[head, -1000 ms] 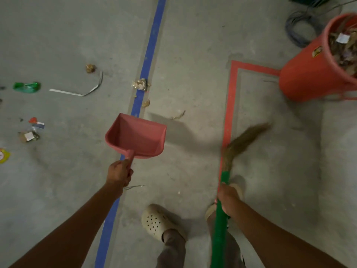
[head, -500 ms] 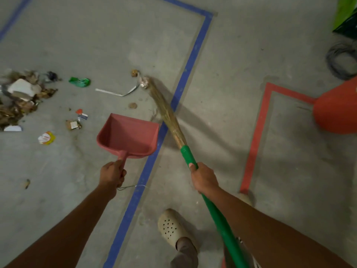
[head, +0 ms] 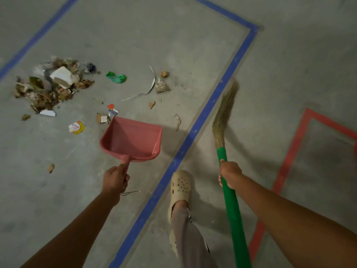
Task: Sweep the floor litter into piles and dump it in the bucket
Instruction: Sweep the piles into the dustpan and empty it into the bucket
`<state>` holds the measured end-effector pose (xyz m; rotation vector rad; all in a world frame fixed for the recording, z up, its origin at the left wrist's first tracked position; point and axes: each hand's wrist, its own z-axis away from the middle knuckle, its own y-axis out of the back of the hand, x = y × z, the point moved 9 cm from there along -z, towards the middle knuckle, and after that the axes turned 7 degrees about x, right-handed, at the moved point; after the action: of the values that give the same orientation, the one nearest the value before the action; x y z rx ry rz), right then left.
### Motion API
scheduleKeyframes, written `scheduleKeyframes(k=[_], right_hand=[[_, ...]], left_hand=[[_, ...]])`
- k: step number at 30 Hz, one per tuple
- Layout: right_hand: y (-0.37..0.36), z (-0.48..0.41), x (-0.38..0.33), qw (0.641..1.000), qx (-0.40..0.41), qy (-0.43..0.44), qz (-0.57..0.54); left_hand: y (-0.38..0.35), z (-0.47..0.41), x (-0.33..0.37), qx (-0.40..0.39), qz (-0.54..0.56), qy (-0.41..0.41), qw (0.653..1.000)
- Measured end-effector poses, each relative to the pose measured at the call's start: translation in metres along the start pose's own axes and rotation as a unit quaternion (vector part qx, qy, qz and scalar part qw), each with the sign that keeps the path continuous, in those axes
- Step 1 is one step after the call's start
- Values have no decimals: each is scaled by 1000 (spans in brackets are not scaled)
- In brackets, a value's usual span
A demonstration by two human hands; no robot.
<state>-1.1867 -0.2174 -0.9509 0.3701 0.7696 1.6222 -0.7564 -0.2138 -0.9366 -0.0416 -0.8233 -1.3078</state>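
Gripping the dustpan (head: 133, 138) handle, the left hand (head: 115, 179) holds it above the floor (head: 289, 74). The right hand (head: 230, 176) wraps its fingers round the broom (head: 226, 151). Litter (head: 48, 88) lies piled beyond the dustpan.

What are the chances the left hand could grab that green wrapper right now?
Probably not: the left hand grips the pink dustpan, so its fingers are busy, and the green wrapper lies on the floor beyond the dustpan.
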Motion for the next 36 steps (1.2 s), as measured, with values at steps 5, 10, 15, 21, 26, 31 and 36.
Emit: scheduleKeyframes(k=[5,10,15,21,26,31,36], right_hand=[[-68,14,-58,978,-33,138,151],[-95,48,-110,923,-32,264,278],[-62,63,-130,924,37,288,250],[-69,28,-157,959,57,186,208],[-130,39,-172,954,0,188,233],[-161,94,-163,891,14,308,334],[-149,141,-107,912,70,291,280]], left_hand=[[21,-38,12,16,-9,12,1000],[37,-71,39,28,-13,20,999],[49,-88,70,29,-7,25,999],[62,-110,100,36,-6,12,999],[81,-130,91,23,-13,7,1000],[109,-143,64,-9,-28,7,1000],[153,-152,51,-51,-46,-2,998]])
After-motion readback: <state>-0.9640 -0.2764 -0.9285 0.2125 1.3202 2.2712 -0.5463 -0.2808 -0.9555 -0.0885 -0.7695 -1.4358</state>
